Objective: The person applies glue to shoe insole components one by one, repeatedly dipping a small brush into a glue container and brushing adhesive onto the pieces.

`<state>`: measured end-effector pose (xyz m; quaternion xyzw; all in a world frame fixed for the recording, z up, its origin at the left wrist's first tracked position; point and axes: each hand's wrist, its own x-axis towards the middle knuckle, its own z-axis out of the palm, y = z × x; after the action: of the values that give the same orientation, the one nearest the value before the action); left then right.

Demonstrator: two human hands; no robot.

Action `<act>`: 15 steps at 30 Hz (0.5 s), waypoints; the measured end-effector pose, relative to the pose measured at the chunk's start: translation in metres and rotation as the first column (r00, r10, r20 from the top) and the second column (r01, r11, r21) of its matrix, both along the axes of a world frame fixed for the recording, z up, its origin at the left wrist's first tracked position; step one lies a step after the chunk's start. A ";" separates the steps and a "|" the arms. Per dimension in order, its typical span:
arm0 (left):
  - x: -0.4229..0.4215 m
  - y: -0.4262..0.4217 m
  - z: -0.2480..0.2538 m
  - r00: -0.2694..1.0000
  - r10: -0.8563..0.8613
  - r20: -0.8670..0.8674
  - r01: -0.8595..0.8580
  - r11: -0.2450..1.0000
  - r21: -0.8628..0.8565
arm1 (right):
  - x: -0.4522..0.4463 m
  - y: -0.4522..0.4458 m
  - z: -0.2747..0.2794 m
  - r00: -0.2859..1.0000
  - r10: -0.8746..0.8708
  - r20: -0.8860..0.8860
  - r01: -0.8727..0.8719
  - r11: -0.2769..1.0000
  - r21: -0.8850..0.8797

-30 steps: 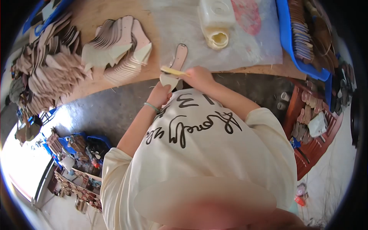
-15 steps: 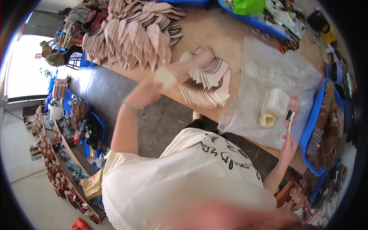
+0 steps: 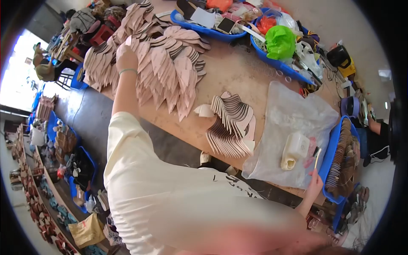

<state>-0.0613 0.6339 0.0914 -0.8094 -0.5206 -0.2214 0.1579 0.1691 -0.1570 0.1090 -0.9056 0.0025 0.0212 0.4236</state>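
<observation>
My left hand [image 3: 126, 58] reaches onto a big heap of pinkish, pointed shoe-sole-shaped pieces [image 3: 168, 70]. Its fingers are closed at the heap's upper left; what they grip is not clear. In my right hand [image 3: 314, 182] is a toothbrush [image 3: 317, 158] with dark bristles and a pale handle, bristles up. It is beside a white plastic bottle [image 3: 296, 145] with a yellowed mouth, lying on a clear plastic sheet [image 3: 272, 127]. Fanned stacks of similar pieces [image 3: 231, 123] lie mid-table, with a pale piece [image 3: 204, 111] at their left edge.
Blue bins [image 3: 208, 30] of mixed items line the table's far edge. Another blue bin [image 3: 329, 170] with brown pieces stands at the right. Shelves of shoe parts [image 3: 38, 195] run along the left. One person [image 3: 44, 68] sits far left; part of another [image 3: 376, 138] shows at right.
My left hand has moved up and left from the fanned stacks to the big heap. The pale piece it was at now lies by the stacks. The brush stays in my right hand.
</observation>
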 end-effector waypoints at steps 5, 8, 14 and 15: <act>0.009 0.033 -0.037 0.987 0.133 -0.095 -0.160 0.896 -0.413 | -0.008 0.002 -0.015 0.999 0.005 0.037 -0.006 1.000 0.007; 0.010 0.019 -0.060 0.945 0.261 -0.198 -0.320 0.866 -0.385 | -0.014 0.009 -0.005 1.000 0.004 0.026 -0.004 1.000 0.015; 0.004 -0.137 -0.030 0.972 -0.134 -0.195 0.031 0.890 -0.455 | -0.023 -0.007 -0.020 0.997 -0.068 -0.046 0.069 0.997 0.018; 0.004 -0.157 -0.040 0.953 -0.222 -0.205 0.056 0.797 -0.602 | -0.025 -0.011 -0.021 0.996 -0.073 -0.056 0.073 0.997 0.006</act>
<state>-0.0574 0.4768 0.0514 -0.8766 -0.4760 0.0503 -0.0496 0.1445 -0.1676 0.0877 -0.9022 0.0472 0.0309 0.4276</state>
